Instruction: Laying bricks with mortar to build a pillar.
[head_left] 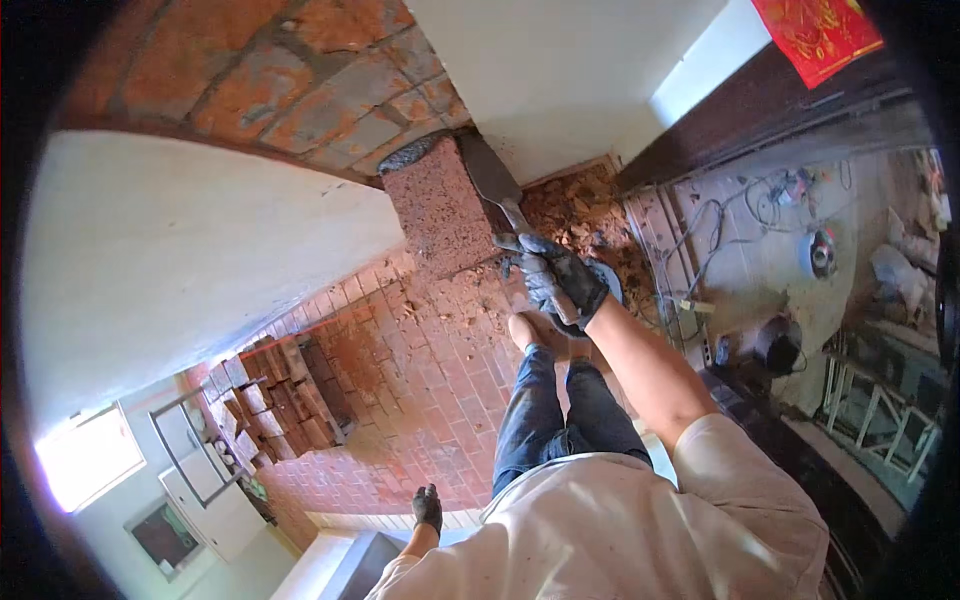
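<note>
My right hand (560,280), in a dark, dirty glove, is closed around the handle of a trowel (490,172). The trowel's grey blade lies along the right side of a rough reddish block (437,215), at its far corner. Wet grey mortar (412,153) sits along the block's far edge, where it meets the brick wall. Well away from the block, my left hand (428,507) is held out low at my left side. It also wears a dark glove; its fingers look loosely extended, with nothing visible in them.
Exposed brickwork (270,80) rises beyond the block, between pale walls. Rubble (590,215) lies right of the block, with a bucket (605,280) partly hidden behind my right hand. Stacked bricks (275,400) stand left on the brick floor (430,380). Cables (715,225) lie past the doorway.
</note>
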